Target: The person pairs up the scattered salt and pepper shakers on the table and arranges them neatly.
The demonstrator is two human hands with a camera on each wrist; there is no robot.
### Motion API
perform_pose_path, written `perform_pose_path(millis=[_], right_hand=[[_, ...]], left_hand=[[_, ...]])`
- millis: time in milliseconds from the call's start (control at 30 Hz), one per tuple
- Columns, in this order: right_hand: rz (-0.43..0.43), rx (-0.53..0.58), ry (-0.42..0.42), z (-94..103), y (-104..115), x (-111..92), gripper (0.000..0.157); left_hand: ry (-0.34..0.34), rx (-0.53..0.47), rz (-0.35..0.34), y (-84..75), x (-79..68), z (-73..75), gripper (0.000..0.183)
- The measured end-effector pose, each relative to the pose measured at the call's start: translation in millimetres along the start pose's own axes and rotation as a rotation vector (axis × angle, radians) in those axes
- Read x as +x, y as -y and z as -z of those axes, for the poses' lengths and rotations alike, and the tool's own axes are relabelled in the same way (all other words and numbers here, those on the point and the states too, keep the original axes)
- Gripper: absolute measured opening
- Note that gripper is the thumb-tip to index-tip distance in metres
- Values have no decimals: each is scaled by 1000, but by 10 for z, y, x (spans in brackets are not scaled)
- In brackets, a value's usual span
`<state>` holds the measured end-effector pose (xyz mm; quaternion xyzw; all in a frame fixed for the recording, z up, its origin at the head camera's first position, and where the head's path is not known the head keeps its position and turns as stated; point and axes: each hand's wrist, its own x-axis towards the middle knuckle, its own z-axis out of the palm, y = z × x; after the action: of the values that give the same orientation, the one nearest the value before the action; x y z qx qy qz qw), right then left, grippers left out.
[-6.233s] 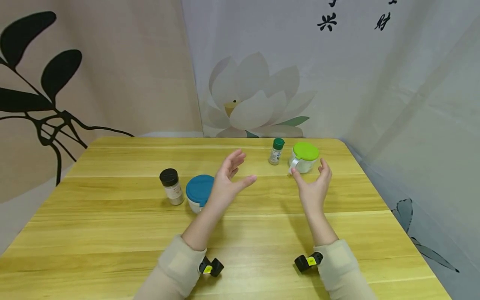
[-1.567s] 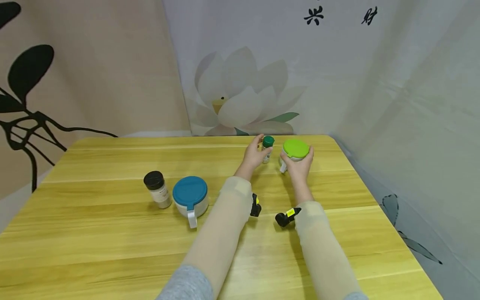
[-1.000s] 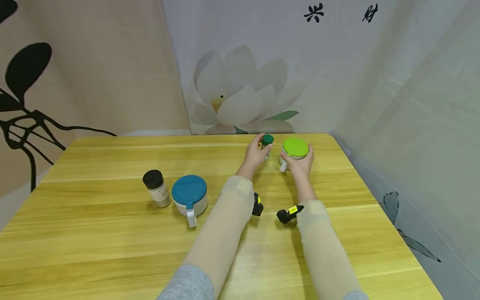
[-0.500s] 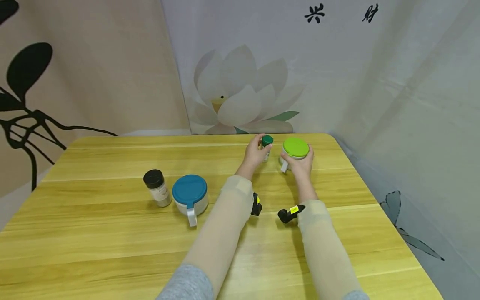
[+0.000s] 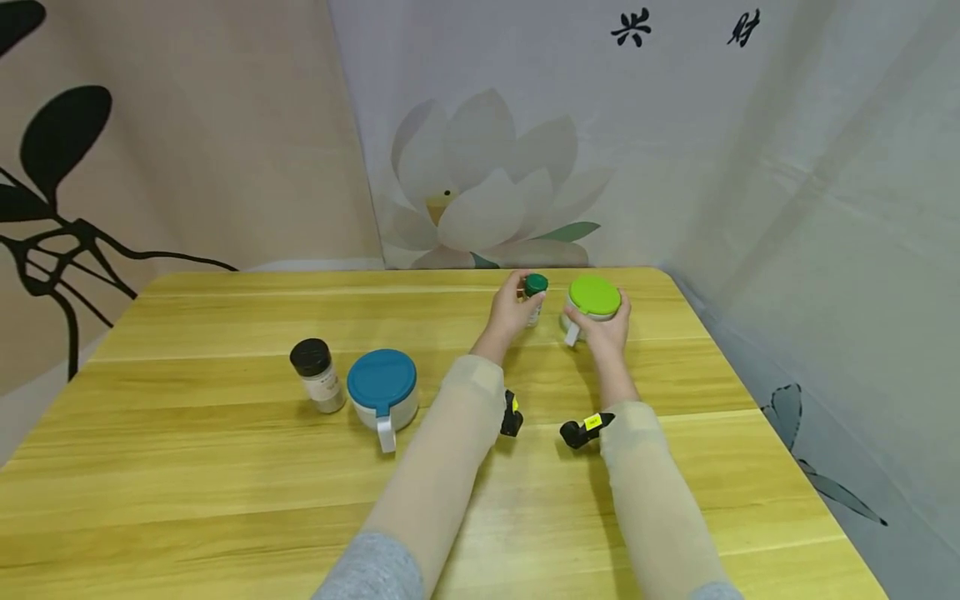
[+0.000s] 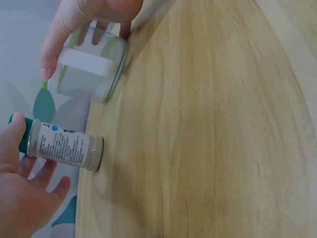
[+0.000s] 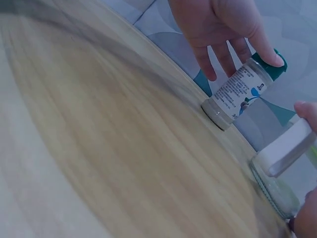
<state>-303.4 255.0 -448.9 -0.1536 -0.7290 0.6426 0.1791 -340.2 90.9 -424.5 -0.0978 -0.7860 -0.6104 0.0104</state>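
We have the green-capped shaker [image 6: 64, 145] upright near the far edge of the table, its base meeting the wood. Our left hand [image 5: 510, 315] pinches it at the cap — the thumb presses the near side, the other fingers reach round behind, and the forefinger's exact contact is hidden from us. Just beside it, to the right and apart from it, stands the lime-lidded jar [image 5: 594, 295], also upright on the wood. Our right hand [image 5: 609, 333] grips this jar from the near side, thumb by the white handle [image 6: 86, 62] and fingers curled round the glass.

We judge the step in hand to be taking hold of these 2 containers together, with neither visibly lifted. The next move would call for a firmer pinch on the narrow shaker, since its cap alone is a small purchase, and for raising both level so that they don't knock together.

Further out, nearer us and to the left, the blue-lidded jar [image 5: 382, 379] stands with its handle toward us, and the black-capped bottle [image 5: 321, 383] is just beside it; neither hand touches these 2. Beneath everything lies the wooden table [image 5: 225, 500] — and behind it hangs a pale cloth [image 5: 487, 208] printed with a lotus.
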Motion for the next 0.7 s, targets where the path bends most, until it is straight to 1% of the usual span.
perform_pose_path(millis=[333,567,700], right_hand=[[-1,1,-26,-9,-1,-20,105],[-14,26,-34,8,20,-30,102],[-19,13,-33,13,20,-28,102]], left_hand=[[-2,-22,-14,-50,-76,9,39],[-23,-41,-7,-17,-74,7,42],[-35,-54,-8,-20,-87,21,43]])
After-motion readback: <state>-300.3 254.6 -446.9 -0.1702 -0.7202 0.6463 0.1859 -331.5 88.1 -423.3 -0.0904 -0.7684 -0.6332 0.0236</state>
